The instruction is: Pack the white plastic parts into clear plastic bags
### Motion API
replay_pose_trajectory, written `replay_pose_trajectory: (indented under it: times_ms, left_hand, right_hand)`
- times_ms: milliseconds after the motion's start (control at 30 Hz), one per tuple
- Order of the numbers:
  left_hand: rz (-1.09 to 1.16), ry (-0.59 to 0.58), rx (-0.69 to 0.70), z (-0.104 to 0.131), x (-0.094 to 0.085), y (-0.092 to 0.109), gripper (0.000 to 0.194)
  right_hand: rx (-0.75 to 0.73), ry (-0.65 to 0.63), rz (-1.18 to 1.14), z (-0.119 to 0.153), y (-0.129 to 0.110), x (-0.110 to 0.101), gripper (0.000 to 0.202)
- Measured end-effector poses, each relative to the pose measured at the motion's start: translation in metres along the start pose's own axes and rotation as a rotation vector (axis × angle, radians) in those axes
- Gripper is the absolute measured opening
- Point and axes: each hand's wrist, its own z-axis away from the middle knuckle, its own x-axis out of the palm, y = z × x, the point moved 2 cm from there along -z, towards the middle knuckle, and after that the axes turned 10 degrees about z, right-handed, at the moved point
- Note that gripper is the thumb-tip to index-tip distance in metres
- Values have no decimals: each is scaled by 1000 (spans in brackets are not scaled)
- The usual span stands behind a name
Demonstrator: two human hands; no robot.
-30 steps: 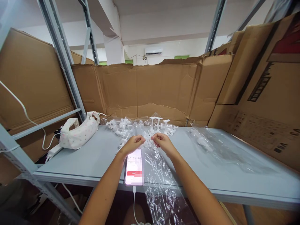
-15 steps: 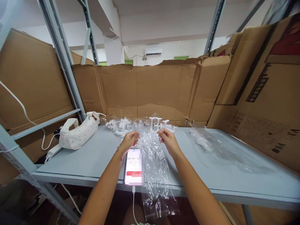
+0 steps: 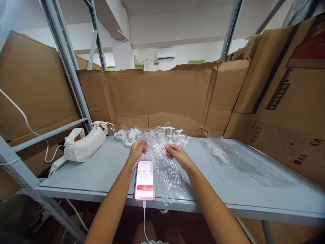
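A crinkled clear plastic bag (image 3: 169, 181) lies in front of me, running from the heap at the back to the front edge of the table. My left hand (image 3: 137, 152) pinches one side of it with thumb and fingers closed. On the other side my right hand (image 3: 177, 154) is closed too, its fingertips on the film. Just beyond the hands, white plastic pieces (image 3: 130, 135) lie in clear film, and a few T-shaped white pieces (image 3: 169, 130) stick up at the back. The exact grip points are blurred by the shiny film.
A phone (image 3: 144, 181) showing a timer lies below my left hand, with a white cable (image 3: 144, 217) hanging off the edge. Another clear bag (image 3: 238, 162) lies at right. A white cloth bag (image 3: 86, 144) stands at left. Cardboard (image 3: 162, 95) walls the back.
The bag's lower end, which hung over the table's front edge, has come up onto the edge and bunched. My right hand has shifted left and slightly down; my left hand moved slightly left.
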Motion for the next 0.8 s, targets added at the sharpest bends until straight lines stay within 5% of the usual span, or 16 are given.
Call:
replay_pose_trajectory:
  times_ms: [67,267,567,733,800]
  left_hand:
    - [23,-16,8,1,-1,3,52]
    - [-127,-410,-187,7,7,3,45]
    - [-33,-43,-21,-7,-8,-6,42]
    - [15,-67,-12,-6,-6,-6,56]
    - [16,-62,15,-5,-7,-6,46]
  right_hand:
    - [-17,44,9,0,0,0,42]
    - [-7,206,-99,-1,-1,-5,49]
    - [56,-89,5,1,0,7,33]
    - [-6,64,-8,-3,4,2,34]
    - [-19,159,-46,-3,3,-3,37]
